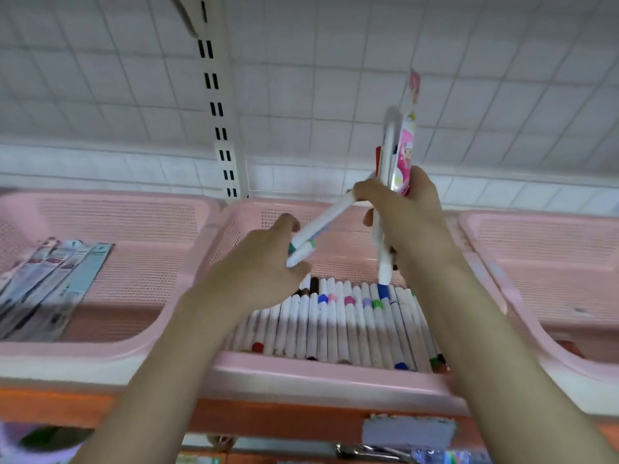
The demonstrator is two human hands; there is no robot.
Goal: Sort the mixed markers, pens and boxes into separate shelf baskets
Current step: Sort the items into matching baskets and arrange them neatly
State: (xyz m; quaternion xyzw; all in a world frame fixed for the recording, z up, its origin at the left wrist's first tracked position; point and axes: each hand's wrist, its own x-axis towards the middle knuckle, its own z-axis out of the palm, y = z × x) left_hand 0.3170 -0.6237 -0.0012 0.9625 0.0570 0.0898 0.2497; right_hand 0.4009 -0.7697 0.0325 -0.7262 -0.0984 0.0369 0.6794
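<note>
Up high behind everything is a white wall of square tiles [335, 95], and a white metal post [217, 105] with dark slots runs down it to the shelf. Three pink baskets sit side by side on an orange shelf edge [60, 406]. The middle basket [318, 373] is the one to look from. It holds a neat row of white markers [338, 326] with little caps of many colours — blue, pink, green, red, black. Just left of the middle basket is the left basket [110, 346], with long flat packs [50, 286] lying in it; they are blurry, so what is inside them cannot be told. Just right of the middle basket is the right basket [552, 262], and something small and dark lies on its floor. Above the middle basket are both hands. The left hand [264, 259] grips the ends of two white markers in hand [318, 226] that slant up toward the other hand. The right hand [402, 209] has its fingers curled round a bunch — a pink cartoon pack [404, 155] standing up tall, and a few white markers, one with a blue cap [383, 291] pointing down at the row. Below the middle basket, under the shelf edge, hangs a pale label [408, 430].
</note>
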